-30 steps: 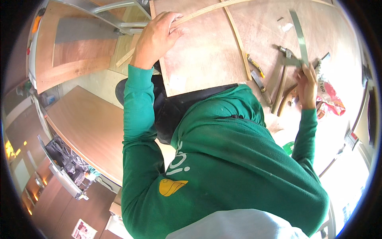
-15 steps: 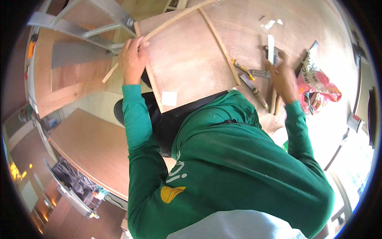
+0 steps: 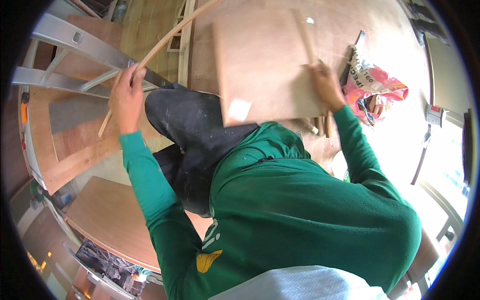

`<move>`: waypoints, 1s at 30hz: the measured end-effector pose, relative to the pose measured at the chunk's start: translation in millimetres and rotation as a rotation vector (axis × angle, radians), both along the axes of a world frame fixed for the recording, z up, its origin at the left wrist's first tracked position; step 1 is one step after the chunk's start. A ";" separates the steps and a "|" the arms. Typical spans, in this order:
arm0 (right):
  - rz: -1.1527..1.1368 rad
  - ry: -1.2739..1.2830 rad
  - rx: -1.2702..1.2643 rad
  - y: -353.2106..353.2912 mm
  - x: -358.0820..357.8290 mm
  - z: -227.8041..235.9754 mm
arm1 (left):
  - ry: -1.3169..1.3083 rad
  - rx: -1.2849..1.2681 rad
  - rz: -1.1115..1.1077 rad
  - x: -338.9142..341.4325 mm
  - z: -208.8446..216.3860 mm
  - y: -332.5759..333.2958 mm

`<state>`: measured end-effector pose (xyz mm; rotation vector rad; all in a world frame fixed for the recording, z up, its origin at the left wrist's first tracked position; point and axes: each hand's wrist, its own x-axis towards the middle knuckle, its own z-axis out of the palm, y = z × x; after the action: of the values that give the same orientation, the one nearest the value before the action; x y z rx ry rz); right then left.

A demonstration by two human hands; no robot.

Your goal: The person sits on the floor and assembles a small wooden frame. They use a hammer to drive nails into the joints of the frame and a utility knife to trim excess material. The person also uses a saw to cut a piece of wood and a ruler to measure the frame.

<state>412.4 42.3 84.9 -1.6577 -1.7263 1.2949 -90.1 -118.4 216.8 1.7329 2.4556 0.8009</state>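
My left hand is closed round a long, thin wooden strip, which slants from the top of the view down past my wrist. On the right, my right hand grips the right edge of a plywood panel. Narrow wood battens run along the panel's side edges, and a small white square lies at its near left corner. The panel is smeared by motion and partly overlaps my dark-trousered leg. Tool handles poke out from under its near right corner; the rest of those tools is hidden.
A metal ladder stands at the left, close to my left hand. Beyond my right hand lies a pink and white bag with things in it, beside a saw-like blade. A plywood board is at lower left, near a cluttered toolbox.
My left hand has moved left off the panel, carrying the strip. My right hand has gone from the tools to the panel's right edge, and the panel has shifted right over the tools.
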 end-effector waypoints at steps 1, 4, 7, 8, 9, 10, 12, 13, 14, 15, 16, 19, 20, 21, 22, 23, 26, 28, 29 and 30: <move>-0.125 0.053 0.047 10.9 25.7 -2.5 | -0.008 0.004 -0.008 -3.9 -10.4 9.1; -0.394 -0.280 0.075 78.4 107.8 -23.7 | -0.020 -0.076 -0.022 -14.2 -50.9 46.1; -0.599 -0.278 0.162 148.7 155.7 -63.1 | -0.060 -0.094 -0.039 -5.9 -89.1 82.5; -0.724 -0.166 0.119 162.4 144.8 -61.5 | -0.057 -0.107 -0.028 -6.8 -101.9 88.6; -0.766 -0.096 0.089 182.7 171.5 -74.5 | -0.100 -0.119 -0.039 -10.1 -119.3 101.2; -0.768 -0.140 0.101 194.9 178.7 -82.5 | -0.137 -0.140 -0.027 -15.4 -137.9 103.5; -0.766 -0.228 0.128 214.3 178.6 -91.4 | -0.200 -0.154 -0.035 -26.7 -160.8 108.4; -0.784 -0.134 0.147 218.7 176.1 -96.0 | -0.222 -0.147 -0.053 -33.4 -167.8 108.5; -0.786 -0.130 0.103 220.1 159.6 -98.5 | -0.238 -0.152 -0.057 -41.1 -175.1 103.3; -0.784 -0.124 0.057 222.2 141.6 -98.6 | -0.196 -0.153 -0.050 -48.2 -179.1 96.1; -0.792 -0.120 0.012 222.1 125.8 -100.0 | -0.216 -0.183 -0.007 -51.5 -180.4 88.0; -0.760 -0.185 -0.017 250.0 224.8 -125.5 | -0.331 -0.239 -0.065 -36.7 -191.2 125.2; -0.743 -0.197 -0.044 254.4 259.2 -124.2 | -0.373 -0.257 -0.102 -33.7 -194.0 131.9; -0.686 -0.216 -0.084 259.4 258.8 -125.4 | -0.393 -0.281 -0.109 -38.6 -194.4 130.9; -0.590 -0.236 -0.095 267.5 238.5 -125.7 | -0.330 -0.280 -0.092 -56.3 -209.7 122.3; -0.495 -0.283 -0.083 273.0 224.2 -119.6 | -0.301 -0.248 -0.104 -71.7 -223.5 114.1; -0.323 -0.478 0.083 256.6 235.5 -77.9 | -0.344 -0.339 -0.074 -58.2 -208.7 115.7; -0.274 -0.783 0.519 233.5 252.9 -43.5 | -0.331 -0.322 -0.108 -55.3 -207.1 120.9; -0.195 -0.684 0.472 218.0 219.5 -9.5 | -0.325 -0.319 -0.082 -69.6 -202.6 103.9; -0.124 -0.594 0.436 190.3 192.1 50.4 | -0.324 -0.301 -0.064 -77.1 -198.4 90.6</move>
<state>604.5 232.6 135.3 -1.9404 -1.9933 0.3285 -167.2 -27.8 18.4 1.4406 2.1637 0.6104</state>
